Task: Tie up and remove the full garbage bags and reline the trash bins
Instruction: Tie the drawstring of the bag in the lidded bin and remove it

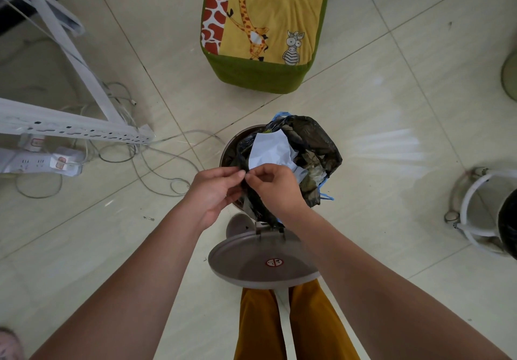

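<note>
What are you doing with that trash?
A person is tying up the black garbage bag that sits in the round bin. The left hand and right hand pinch the bag's edge together over the bin. White paper shows inside. The bin's lid is flipped open, and the bag is not out yet.

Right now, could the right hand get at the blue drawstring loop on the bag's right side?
Probably yes: the blue drawstring loop hangs uncovered beside the right hand, though it must first release the black garbage bag.
</note>
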